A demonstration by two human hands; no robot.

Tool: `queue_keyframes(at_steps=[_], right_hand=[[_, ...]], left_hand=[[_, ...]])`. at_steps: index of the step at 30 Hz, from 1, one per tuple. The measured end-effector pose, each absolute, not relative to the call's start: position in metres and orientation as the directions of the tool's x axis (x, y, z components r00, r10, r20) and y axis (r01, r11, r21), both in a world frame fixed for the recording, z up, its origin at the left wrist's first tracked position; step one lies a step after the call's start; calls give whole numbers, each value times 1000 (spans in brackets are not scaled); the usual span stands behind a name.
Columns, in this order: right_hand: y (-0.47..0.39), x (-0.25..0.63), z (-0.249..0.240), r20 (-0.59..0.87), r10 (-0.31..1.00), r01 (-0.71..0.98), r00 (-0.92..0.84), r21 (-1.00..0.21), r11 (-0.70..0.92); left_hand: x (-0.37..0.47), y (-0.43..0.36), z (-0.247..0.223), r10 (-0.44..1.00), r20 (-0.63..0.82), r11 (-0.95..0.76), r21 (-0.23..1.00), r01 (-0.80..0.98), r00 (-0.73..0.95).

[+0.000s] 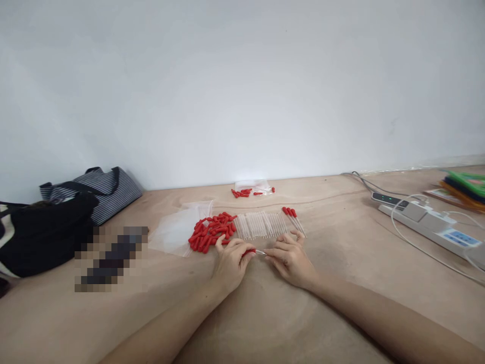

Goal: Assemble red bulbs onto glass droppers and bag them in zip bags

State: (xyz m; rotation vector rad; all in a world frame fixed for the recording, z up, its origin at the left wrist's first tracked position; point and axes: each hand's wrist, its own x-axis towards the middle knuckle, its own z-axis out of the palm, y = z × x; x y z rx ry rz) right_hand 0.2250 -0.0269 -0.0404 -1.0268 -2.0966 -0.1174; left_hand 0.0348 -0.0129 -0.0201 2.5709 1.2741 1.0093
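Note:
My left hand point(232, 260) pinches a red rubber bulb point(250, 250) at the middle front of the table. From the bulb a thin clear tube point(260, 252) runs right into the closed fingertips of my right hand point(290, 258). A pile of red bulbs point(210, 231) lies just beyond my left hand. Beside it, a row of clear thin tubes point(261, 225) is laid out side by side. Three tubes with red bulbs on their ends point(290, 212) lie beyond my right hand, at the right end of the row.
Clear plastic bags point(170, 230) lie left of the pile. More red bulbs point(241, 193) and a small bag are near the wall. Black and striped bags point(109, 192) stand at left, near a pixelated dark object point(115, 258). A power strip point(424, 227) with cables is at right.

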Motion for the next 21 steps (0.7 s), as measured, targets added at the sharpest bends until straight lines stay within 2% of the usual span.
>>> queue_keyframes(at_steps=[6, 17, 21], right_hand=[[-27, 226, -38, 685, 593, 695, -424, -174, 698], [-23, 228, -35, 752, 378, 693, -541, 143, 707], [-24, 228, -36, 775, 314, 681, -548, 196, 706]], left_hand=[[34, -14, -21, 719, 539, -669, 369, 645, 438], [35, -18, -18, 679, 535, -719, 344, 604, 503], [35, -17, -19, 677, 538, -721, 345, 601, 502]])
